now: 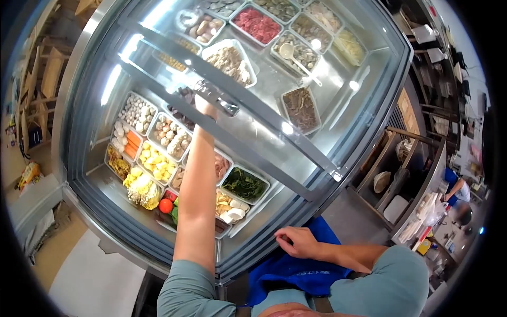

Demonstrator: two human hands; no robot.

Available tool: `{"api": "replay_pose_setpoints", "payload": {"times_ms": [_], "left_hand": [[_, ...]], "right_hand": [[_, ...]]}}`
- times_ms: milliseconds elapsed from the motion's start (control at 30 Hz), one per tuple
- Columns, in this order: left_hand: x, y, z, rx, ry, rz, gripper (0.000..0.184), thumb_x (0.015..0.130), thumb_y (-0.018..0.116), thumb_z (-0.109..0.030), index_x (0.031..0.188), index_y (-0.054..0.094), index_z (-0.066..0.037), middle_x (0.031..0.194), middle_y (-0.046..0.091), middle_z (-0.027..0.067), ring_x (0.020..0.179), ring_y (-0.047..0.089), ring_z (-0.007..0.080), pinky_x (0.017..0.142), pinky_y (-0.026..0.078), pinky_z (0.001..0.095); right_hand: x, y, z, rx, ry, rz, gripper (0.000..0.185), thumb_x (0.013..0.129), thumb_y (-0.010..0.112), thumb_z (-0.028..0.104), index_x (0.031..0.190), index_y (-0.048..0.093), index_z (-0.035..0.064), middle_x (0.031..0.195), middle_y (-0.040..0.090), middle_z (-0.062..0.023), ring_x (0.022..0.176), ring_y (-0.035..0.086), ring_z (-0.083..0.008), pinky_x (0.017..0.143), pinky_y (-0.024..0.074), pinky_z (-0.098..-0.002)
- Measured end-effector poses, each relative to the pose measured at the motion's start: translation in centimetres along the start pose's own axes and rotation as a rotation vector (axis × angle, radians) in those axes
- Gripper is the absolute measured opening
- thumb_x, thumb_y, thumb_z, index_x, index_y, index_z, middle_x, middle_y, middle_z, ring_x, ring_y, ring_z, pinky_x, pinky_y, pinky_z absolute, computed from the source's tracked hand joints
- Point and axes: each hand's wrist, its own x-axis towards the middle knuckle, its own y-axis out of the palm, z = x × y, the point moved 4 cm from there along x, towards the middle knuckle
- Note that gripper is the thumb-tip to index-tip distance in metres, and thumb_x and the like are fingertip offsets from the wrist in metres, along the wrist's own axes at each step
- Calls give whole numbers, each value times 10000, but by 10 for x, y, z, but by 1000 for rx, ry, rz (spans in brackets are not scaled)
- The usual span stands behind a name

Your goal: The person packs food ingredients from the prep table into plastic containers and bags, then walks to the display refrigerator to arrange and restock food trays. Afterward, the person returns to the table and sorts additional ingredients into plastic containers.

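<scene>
My left hand (206, 105) is stretched into the glass-topped display freezer (243, 137), partly behind the frame bar of the sliding lid. Its fingers are hidden, so their grip cannot be told. Closest to it are a tub of dark purple food (182, 117) and a tub of pale sliced mushrooms (231, 64). A shiny, clear thing (228, 108) shows beside the hand, too blurred to name. My right hand (299, 242) is held before the blue apron (322, 232) near the freezer's front edge. Its fingers are curled in, with nothing visible in them.
Around my forearm stand tubs of quail eggs (136, 112), carrots (127, 141), leafy greens (244, 185) and tomatoes (166, 205). A ladle (298, 61) lies across a far tub near red meat (257, 25). At right are a divided wooden cabinet (388, 174) and another person (458, 193).
</scene>
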Motion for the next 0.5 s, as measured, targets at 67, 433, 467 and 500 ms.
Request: {"api": "replay_pose_setpoints", "payload": {"times_ms": [67, 433, 467, 500], "left_hand": [[-26, 11, -13, 39, 84, 2, 110, 928, 467, -213, 911, 516, -115, 762, 548, 23, 675, 586, 184, 606, 521, 348], [-210, 13, 105, -126, -429, -240, 674, 722, 553, 127, 1302, 322, -124, 1133, 513, 105, 967, 579, 253, 754, 568, 420], [-205, 4, 112, -101, -362, -267, 664, 728, 567, 119, 1296, 311, -112, 1133, 510, 121, 959, 588, 272, 748, 579, 437], [-201, 0, 114, -78, -292, -293, 657, 734, 580, 111, 1289, 301, -101, 1134, 507, 138, 951, 596, 292, 742, 590, 453]], "right_hand": [[-10, -14, -2, 18, 45, -46, 184, 801, 646, 88, 976, 593, 66, 747, 617, -76, 637, 622, -233, 561, 497, -314], [-34, -34, -17, 115, 17, 55, 185, 804, 653, 108, 966, 579, 58, 778, 616, -72, 685, 623, -226, 606, 500, -314], [-35, -40, -18, 111, 17, 45, 185, 804, 653, 107, 966, 581, 56, 782, 617, -73, 686, 623, -226, 606, 500, -314], [-36, -46, -20, 105, 16, 34, 185, 804, 653, 106, 966, 582, 54, 786, 618, -74, 688, 624, -226, 606, 501, -313]]}}
